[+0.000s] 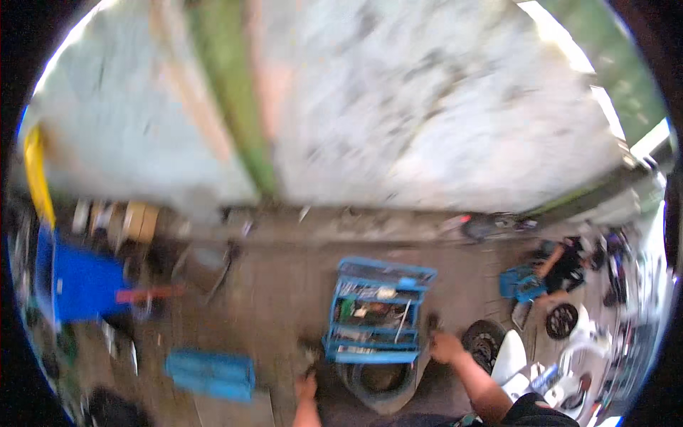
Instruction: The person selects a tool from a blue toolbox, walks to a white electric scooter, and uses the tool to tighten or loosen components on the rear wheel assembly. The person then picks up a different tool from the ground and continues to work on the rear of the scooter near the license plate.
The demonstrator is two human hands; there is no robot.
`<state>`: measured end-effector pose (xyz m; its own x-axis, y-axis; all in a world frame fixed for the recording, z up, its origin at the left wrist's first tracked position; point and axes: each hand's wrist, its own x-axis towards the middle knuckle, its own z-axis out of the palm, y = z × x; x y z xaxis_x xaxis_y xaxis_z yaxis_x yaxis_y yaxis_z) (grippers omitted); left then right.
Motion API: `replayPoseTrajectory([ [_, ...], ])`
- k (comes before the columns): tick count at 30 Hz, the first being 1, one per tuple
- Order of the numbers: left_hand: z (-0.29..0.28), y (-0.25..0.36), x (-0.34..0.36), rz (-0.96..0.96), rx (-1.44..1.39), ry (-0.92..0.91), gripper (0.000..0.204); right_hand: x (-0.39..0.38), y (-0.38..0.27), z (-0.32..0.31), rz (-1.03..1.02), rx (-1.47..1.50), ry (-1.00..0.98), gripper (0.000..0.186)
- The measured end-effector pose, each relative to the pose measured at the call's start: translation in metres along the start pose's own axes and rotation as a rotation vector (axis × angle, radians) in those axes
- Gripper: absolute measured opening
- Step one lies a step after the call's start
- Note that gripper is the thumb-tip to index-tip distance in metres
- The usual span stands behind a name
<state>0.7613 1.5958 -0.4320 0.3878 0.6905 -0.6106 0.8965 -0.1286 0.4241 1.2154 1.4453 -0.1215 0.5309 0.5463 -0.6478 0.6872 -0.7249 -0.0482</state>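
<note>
An open blue metal toolbox stands in front of me, its trays full of hand tools and small parts. A long metal rod leans across its right side. Left of the box, my left hand is closed, with a small dark blurred object at its fingertips. My right hand is closed too, beside the box's right edge, with another dark piece at its fingers. What each piece is, I cannot make out. Just below the box lies a dark ring-shaped thing, like a tyre, on a pale base.
A closed blue toolbox lies at left, near a blue panel and cardboard boxes. At right are a wheel, a white scooter, and another person crouching by a blue box. A pale wall rises behind.
</note>
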Motion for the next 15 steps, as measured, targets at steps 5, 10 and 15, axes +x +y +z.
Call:
replayPoseTrajectory([
  [5, -0.12, 0.051, 0.003, -0.178, -0.328, -0.365, 0.04, -0.131, -0.004, 0.012, 0.37, 0.494, 0.325, 0.034],
  [10, -0.22, 0.149, -0.005, 0.218, -0.201, -0.418, 0.039, -0.23, -0.017, 0.057, 0.662, 0.962, 0.535, 0.026],
  [15, -0.234, 0.212, -0.054, 0.499, -0.034, -0.511, 0.037, -0.358, -0.017, 0.098, 0.731, 1.485, 0.562, 0.021],
])
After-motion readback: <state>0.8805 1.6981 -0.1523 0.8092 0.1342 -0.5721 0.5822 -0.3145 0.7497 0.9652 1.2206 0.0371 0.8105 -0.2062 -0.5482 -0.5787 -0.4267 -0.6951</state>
